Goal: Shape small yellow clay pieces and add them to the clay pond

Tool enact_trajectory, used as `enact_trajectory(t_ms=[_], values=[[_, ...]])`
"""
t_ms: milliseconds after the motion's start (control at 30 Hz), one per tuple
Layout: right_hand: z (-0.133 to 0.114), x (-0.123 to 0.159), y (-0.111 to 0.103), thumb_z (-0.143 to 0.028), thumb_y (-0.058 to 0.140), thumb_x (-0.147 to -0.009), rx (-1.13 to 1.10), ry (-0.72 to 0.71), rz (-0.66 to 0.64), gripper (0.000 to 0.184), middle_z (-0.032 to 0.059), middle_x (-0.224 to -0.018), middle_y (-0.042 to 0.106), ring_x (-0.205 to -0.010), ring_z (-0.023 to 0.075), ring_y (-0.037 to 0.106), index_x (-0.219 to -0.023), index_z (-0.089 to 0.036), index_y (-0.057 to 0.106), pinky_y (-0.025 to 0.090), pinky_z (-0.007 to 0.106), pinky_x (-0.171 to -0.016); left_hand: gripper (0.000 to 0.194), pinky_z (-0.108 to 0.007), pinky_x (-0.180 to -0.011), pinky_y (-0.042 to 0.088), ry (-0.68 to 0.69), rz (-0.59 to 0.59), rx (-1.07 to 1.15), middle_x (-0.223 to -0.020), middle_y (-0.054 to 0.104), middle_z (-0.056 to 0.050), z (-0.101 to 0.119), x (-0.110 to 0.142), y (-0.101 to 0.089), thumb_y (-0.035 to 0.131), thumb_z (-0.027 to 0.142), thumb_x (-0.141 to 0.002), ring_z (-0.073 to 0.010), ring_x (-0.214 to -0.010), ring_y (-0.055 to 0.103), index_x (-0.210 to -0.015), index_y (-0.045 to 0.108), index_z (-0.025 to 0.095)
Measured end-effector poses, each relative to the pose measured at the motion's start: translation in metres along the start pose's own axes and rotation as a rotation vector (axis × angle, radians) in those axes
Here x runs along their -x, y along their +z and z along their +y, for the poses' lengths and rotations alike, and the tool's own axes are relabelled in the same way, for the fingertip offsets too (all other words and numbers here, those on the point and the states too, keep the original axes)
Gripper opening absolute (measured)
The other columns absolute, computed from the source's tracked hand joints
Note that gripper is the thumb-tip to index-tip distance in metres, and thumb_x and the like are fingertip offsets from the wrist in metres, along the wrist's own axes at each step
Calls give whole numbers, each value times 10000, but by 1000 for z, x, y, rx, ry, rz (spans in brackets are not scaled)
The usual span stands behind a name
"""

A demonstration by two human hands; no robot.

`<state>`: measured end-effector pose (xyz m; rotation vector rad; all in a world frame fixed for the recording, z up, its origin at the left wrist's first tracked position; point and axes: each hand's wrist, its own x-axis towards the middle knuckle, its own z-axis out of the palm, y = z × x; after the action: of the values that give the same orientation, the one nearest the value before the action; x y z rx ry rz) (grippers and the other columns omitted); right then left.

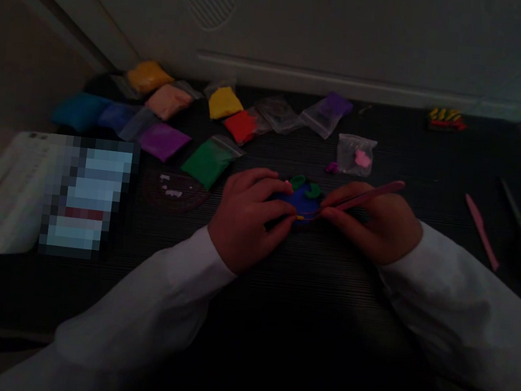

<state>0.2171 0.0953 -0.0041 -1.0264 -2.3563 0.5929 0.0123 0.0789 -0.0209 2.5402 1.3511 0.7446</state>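
In front of me lies a round blue clay disc (303,206) with green clay pieces (312,191) on its far part and a bit of pink at its left edge. My left hand (253,216) curls around the disc's left side, thumb and forefinger close together at its near edge. Beside those fingertips is a small yellow clay piece (300,217). Pinched in my right hand (372,224) is a slim pink tool, seemingly tweezers (373,193), with its thin tip at the yellow piece. The fingers partly cover the disc.
Bags of coloured clay, including a green one (208,161), lie behind and left. A phone (91,198) and a paper sheet (11,192) are at the left. A clear round plate (175,201) holds white bits. At right lie a pink clay knife (482,232) and scissors (519,215).
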Motion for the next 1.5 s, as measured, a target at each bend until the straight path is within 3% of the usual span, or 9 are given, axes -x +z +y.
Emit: enact_trajectory(t_ms=[700,1500], values=[[-5,-4,4,-245,500,-799,59,-73,-4,134,30,-788,647,-688,123,589,-795,-146,591,430,239,-631,136,-427,-896,374,-14,-16,-1,-992,643,-25,0,0,-3,563,254,-728,-240,-1049,474,-780,684,219],[-5,-3,4,-279,461,-818,51,-59,-55,185,32,-793,646,-660,127,577,-813,-159,602,427,243,-585,146,-422,-900,370,-7,-25,4,-1003,638,-24,0,1,-2,556,252,-732,-238,-1056,469,-804,680,221]])
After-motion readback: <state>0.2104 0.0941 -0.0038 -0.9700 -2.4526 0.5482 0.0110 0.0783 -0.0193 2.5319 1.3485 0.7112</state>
